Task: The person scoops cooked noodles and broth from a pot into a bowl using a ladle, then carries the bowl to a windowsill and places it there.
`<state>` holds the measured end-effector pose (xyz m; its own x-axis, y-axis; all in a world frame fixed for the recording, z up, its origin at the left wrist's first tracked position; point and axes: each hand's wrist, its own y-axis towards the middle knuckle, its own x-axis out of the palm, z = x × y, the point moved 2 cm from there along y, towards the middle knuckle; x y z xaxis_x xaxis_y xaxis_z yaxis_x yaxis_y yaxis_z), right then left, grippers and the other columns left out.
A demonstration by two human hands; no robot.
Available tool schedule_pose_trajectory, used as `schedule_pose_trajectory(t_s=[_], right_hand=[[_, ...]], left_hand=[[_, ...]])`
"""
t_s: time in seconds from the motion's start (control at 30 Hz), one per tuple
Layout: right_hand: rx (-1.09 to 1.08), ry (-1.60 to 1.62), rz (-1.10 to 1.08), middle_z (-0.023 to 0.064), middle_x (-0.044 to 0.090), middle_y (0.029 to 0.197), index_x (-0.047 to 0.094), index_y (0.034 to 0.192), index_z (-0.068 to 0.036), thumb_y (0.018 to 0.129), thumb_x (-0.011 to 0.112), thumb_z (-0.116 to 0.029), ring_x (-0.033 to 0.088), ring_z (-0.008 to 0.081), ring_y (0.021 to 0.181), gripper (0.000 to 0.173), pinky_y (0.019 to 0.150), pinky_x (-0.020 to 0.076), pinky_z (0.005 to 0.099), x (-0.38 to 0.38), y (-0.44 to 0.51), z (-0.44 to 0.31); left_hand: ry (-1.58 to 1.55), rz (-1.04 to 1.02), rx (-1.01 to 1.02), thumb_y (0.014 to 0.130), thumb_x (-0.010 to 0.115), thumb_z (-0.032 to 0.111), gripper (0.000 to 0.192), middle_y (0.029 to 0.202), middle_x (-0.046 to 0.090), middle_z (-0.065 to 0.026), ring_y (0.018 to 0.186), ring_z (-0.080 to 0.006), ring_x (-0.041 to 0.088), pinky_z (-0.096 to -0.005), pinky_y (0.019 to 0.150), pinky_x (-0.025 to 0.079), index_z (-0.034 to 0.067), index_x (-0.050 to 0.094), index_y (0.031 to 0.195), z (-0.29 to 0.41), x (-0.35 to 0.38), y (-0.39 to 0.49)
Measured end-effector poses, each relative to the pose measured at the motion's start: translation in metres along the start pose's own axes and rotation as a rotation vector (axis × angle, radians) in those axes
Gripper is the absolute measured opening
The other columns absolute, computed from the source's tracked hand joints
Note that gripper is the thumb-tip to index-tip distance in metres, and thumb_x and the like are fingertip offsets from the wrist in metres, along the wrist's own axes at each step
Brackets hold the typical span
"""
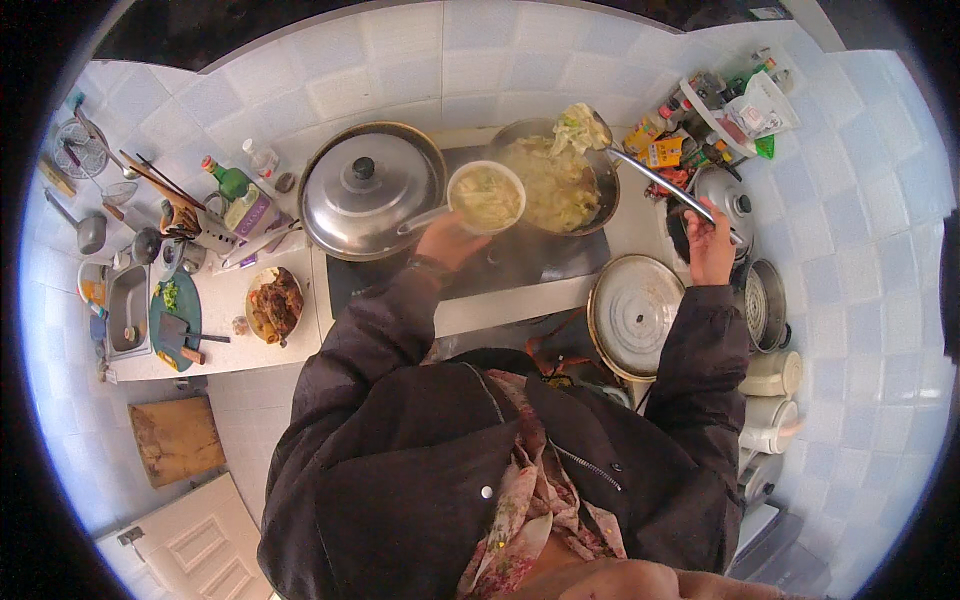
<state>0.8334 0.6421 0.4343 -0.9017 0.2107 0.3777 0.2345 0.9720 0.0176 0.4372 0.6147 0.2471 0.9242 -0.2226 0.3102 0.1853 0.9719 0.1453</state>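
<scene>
My left hand [451, 244] holds a white bowl [487, 166] by its handle side, with pale, leafy food and broth in it. The bowl is just left of an uncovered wok [611, 196], in which cooked cabbage-like food [555, 191] steams. In my right hand [711, 244] is the long metal handle of a ladle [660, 180]. Its head, over the far rim of the wok, carries a heap of leafy food [577, 129]. Left of the bowl stands a second wok under a domed metal lid [375, 191].
The black cooktop [480, 262] bears both woks. A round lid [637, 319] leans by my right forearm. Bottles and seasoning packets [664, 150] fill the right corner. Leftward are a plate of dark meat [276, 304], a green cutting board with a cleaver [176, 326] and a sink [129, 307].
</scene>
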Motion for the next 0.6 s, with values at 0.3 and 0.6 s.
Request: schedule_pose_trajectory(t_s=[0.3,0.6], right_hand=[[0.001,-0.006,-0.006,0.0102,0.058,0.084,0.051,0.107,0.007,0.087,0.053,-0.020,0.056,0.0124,0.073,0.034,0.059,0.0472,0.0167,0.014,-0.002,-0.036],[-0.027,-0.087,-0.004,0.0078,0.053,0.085,0.049,0.108,0.006,0.084,0.055,-0.023,0.051,0.0116,0.071,0.038,0.059,0.0417,0.0177,0.032,-0.019,-0.081]], left_hand=[[-0.836,0.276,-0.364,0.080,0.060,0.020,0.040,0.117,0.048,-0.0143,0.110,-0.0317,0.048,-0.0526,0.091,0.043,0.003,0.045,0.113,-0.001,0.016,0.011],[-0.812,0.278,-0.439,0.078,0.063,0.018,0.041,0.112,0.050,-0.0146,0.106,-0.0314,0.049,-0.0515,0.089,0.045,0.002,0.047,0.111,-0.010,0.032,0.044]])
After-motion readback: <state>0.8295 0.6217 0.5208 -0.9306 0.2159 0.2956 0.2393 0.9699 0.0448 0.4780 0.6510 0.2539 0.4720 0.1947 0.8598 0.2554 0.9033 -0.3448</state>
